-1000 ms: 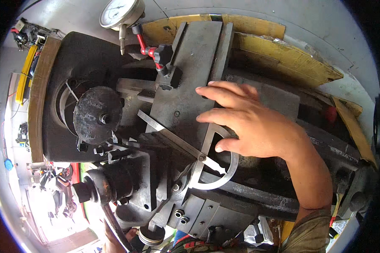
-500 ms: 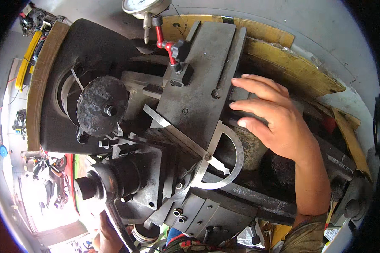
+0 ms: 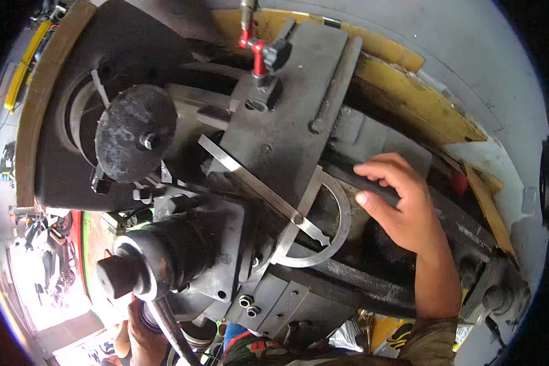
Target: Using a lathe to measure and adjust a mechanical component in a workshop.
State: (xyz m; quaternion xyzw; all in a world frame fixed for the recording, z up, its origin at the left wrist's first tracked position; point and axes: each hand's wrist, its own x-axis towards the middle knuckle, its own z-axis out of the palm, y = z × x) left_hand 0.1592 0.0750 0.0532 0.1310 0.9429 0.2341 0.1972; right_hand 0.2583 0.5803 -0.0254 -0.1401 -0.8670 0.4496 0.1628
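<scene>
My right hand (image 3: 402, 210) hovers just right of a steel protractor (image 3: 344, 213), open, its fingers bent and thumb apart, touching nothing I can see. The protractor's straight edge lies along the edge of a grey metal slide (image 3: 299, 79) on a lathe. Its long blade (image 3: 244, 171) slants up left, crossing the slide's corner. At the lower left my left hand (image 3: 145, 341) is closed beside a round metal part, below the tool post (image 3: 177, 259) and its lever (image 3: 172, 329); the lever and shadow partly hide what it grips.
A dark round disc (image 3: 135, 134) is mounted at the left, before the black headstock (image 3: 128, 43). On the slide stands a block base (image 3: 262, 93) with a red jointed arm (image 3: 258, 58). Cardboard sheets (image 3: 421, 104) lean behind the lathe; a tailstock-like part (image 3: 503, 287) sits at the right.
My right hand has drawn back from the slide's edge, toward me, its fingers curling more. My view has shifted, and the dial gauge at the top has left it. The protractor stays on the slide.
</scene>
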